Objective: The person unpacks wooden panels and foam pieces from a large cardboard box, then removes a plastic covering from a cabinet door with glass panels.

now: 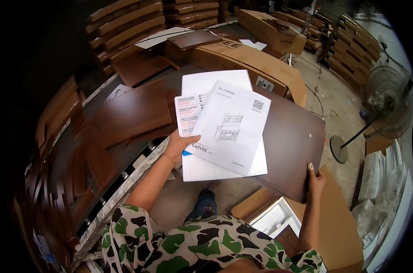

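My left hand (175, 144) pinches a white instruction booklet (234, 150) by its lower left corner, thumb on top. The booklet's cover bears a line drawing of a cabinet. Beneath it, a printed leaflet (184, 107) pokes out on the left, and a white foam sheet (206, 171) lies behind both. In my right hand (314, 182) is the right edge of a dark brown panel (290, 136), thumb on its face. The panel's left part is hidden behind the foam sheet and papers. My left fingers are mostly out of sight under the papers.
An open carton (336, 214) with white foam (277, 218) inside stands at lower right. Brown panels (133, 111) lie on the table at left. A long cardboard box (243, 59) is ahead. A standing fan (340, 148) and plastic-wrapped bundles (375, 177) are at right.
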The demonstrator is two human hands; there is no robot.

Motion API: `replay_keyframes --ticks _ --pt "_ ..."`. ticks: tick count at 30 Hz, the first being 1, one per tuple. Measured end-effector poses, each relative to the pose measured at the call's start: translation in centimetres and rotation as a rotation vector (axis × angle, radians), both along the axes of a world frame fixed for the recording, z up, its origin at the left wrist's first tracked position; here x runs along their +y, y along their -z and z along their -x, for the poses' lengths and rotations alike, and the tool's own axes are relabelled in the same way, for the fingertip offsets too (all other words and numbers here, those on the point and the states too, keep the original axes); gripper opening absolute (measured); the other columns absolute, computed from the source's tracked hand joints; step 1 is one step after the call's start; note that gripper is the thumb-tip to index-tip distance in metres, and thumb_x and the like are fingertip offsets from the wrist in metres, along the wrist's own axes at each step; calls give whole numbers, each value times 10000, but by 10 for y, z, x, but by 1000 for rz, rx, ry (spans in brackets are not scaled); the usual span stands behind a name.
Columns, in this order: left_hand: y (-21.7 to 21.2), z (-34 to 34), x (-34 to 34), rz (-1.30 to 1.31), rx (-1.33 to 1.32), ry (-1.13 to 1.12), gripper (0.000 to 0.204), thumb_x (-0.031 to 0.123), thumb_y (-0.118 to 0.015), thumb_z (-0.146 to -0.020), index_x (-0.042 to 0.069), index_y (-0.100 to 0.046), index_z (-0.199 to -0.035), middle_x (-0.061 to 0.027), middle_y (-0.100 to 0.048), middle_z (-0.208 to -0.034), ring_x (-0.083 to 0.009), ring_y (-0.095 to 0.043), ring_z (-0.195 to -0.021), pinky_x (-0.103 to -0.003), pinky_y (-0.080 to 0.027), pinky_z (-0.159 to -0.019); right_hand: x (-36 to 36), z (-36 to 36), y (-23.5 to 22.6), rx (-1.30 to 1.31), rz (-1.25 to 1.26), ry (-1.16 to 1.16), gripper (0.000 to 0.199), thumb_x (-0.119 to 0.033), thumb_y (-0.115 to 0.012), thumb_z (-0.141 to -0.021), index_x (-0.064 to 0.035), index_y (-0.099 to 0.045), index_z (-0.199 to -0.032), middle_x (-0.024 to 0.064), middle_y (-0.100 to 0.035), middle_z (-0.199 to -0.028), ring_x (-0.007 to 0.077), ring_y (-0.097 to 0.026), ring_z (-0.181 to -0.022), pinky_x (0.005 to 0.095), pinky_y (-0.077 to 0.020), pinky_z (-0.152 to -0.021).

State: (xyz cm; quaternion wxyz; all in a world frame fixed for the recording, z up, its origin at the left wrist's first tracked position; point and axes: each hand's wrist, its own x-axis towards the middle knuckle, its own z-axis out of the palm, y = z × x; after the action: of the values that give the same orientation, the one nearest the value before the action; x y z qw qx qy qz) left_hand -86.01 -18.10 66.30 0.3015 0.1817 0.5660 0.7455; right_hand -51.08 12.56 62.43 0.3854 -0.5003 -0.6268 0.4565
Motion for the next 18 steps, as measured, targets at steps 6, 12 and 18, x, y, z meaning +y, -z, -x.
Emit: replay_keyframes --ticks 6,12,18 --pt "-20 133 113 -25 -74 96 382 -68 -656 -712 -70 -524 -1070 -172 -598 -1016 -237 -625 -829 -338 -534 -708 102 104 -41 1 30 17 436 -369 -731 -719 41 -590 -769 65 -579 -704 120 -493 -598 278 -409 -536" --pt "-27 273 226 33 -50 118 334 -57 -665 -699 -67 -580 -1022 -143 -624 -978 -225 -627 -822 -325 -520 -726 197 232 -70 -71 49 18 464 -357 -738 -715 74 -594 -808 89 -596 -725 137 -534 -615 280 -437 -557" --pt "-10 370 311 88 26 177 359 -16 -704 -688 -56 -585 -1024 -139 -625 -980 -220 -628 -818 -318 -519 -723 293 311 -37 -175 22 53 601 -425 -743 -676 136 -596 -833 143 -607 -762 188 -567 -659 313 -459 -600"
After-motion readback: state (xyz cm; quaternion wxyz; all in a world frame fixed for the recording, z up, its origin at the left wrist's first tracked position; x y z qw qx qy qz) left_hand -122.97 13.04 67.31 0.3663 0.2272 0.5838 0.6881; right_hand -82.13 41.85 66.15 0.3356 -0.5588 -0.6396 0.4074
